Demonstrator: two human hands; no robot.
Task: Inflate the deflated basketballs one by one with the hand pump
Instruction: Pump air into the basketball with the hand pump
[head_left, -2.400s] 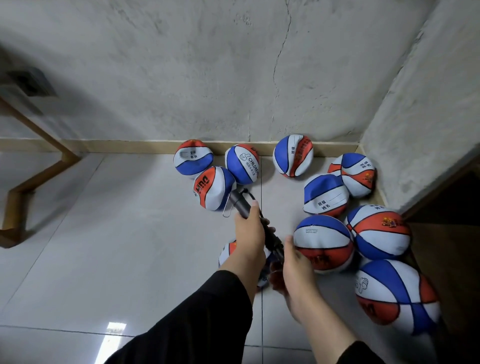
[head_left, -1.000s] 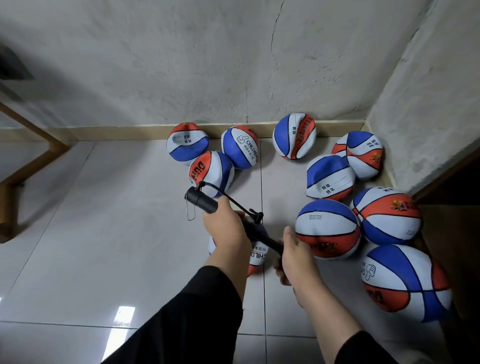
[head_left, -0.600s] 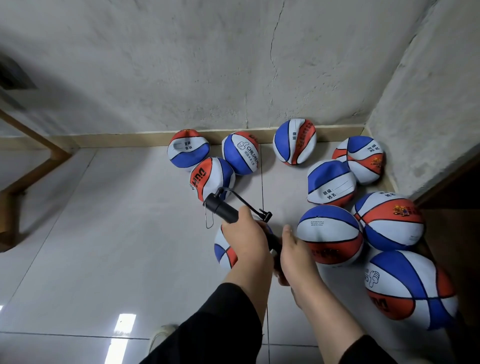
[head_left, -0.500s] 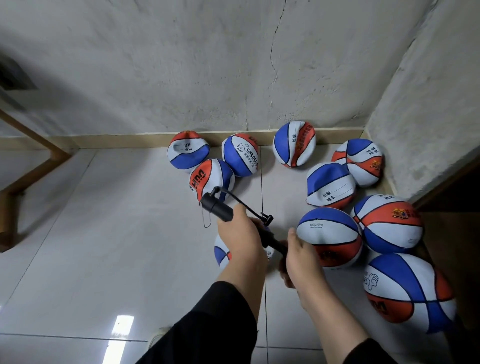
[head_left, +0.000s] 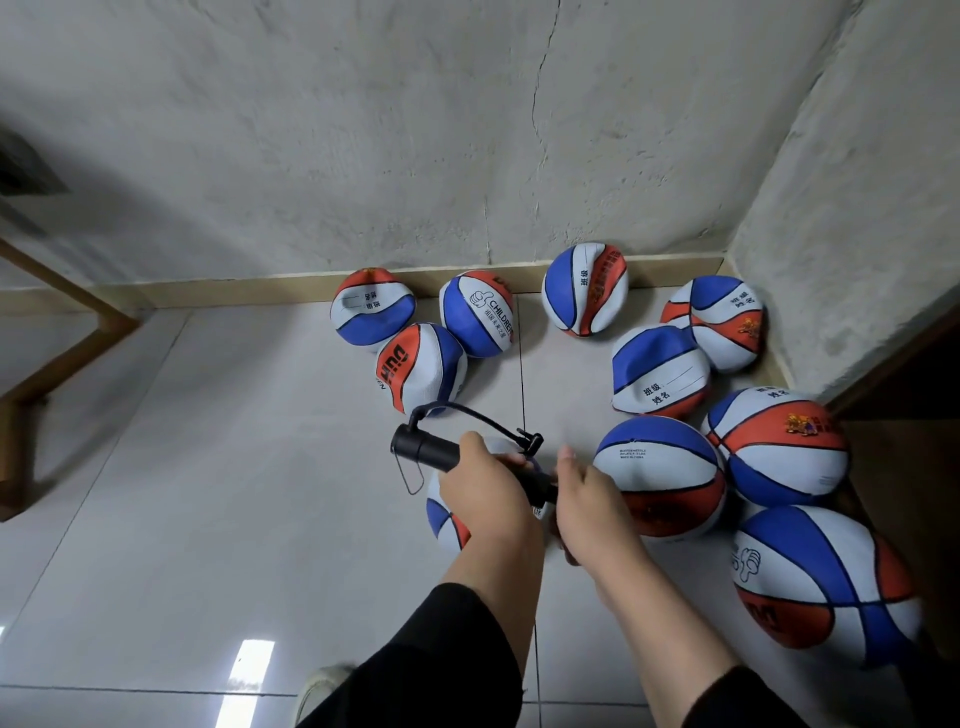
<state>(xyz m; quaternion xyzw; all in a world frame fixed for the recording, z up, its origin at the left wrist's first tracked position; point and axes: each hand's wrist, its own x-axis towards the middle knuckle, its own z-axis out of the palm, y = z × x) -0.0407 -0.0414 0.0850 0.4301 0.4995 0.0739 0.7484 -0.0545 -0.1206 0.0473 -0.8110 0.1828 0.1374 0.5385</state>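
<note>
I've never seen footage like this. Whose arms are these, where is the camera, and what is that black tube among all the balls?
There is no machine here: these are a person's two bare hands, filmed by one wide-angle camera worn on their head, looking forward and down. That is why the arms come in from the bottom edge.

The left hand grips the barrel of a black hand pump. The right hand holds the pump's other end, which the hand hides. A thin black hose loops off the barrel.

Under the hands sits one basketball, mostly hidden; whether the pump is connected to it cannot be seen. The other red, white and blue balls lie on the tiled floor in a corner of concrete walls. Some, like the dented ball, look deflated; the ball beside the right hand looks round.
</note>
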